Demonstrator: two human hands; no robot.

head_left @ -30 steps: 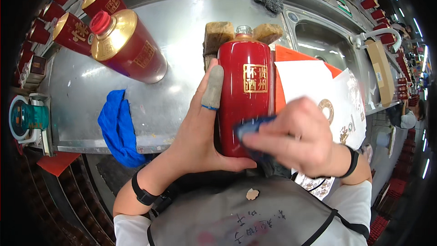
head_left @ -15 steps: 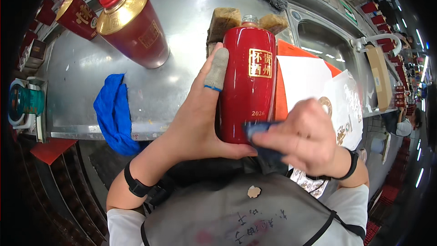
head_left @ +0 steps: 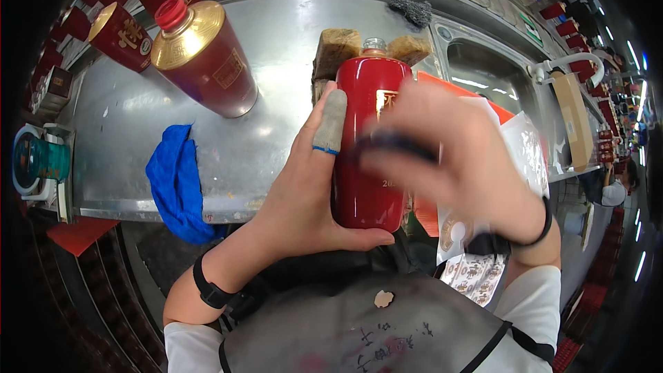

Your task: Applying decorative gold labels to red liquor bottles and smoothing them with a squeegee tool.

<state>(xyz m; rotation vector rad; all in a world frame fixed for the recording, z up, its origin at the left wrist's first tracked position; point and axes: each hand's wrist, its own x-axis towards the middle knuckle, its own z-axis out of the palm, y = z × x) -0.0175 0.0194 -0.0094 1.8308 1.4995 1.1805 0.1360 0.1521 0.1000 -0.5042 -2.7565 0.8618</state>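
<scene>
With the clock face centred on the red bottle [head_left: 360, 107], a grey apron [head_left: 304, 324] is seen nearest, at 6 to 7 o'clock. Near 5 o'clock, a sheet of printed labels [head_left: 476, 276] is seen beside the right forearm. The bottle's base is cupped at 6 o'clock by the thumb of the left hand [head_left: 293, 197]; its fingers are spread away from the thumb, along the bottle's 9 o'clock side, and 1 of them is covered by a grey finger sleeve [head_left: 333, 121]. A dark cloth [head_left: 400, 145] is pinched in the right hand [head_left: 452, 145], over the bottle's front; both are blurred, and whether the glass is touched cannot be told. White sheets [head_left: 530, 155] are partly hidden by that hand at 3 o'clock. Near 9 o'clock, a blue cloth [head_left: 176, 183] is draped over the edge of the metal counter [head_left: 235, 145]. At 12 o'clock, the bottle's uncapped neck is flanked by brown blocks [head_left: 338, 52]. Farther off, a red-capped bottle [head_left: 207, 69] is placed at 10 o'clock, a sink [head_left: 476, 55] is set near 2, and a scouring pad [head_left: 409, 9] is seen between 12 and 1.
</scene>
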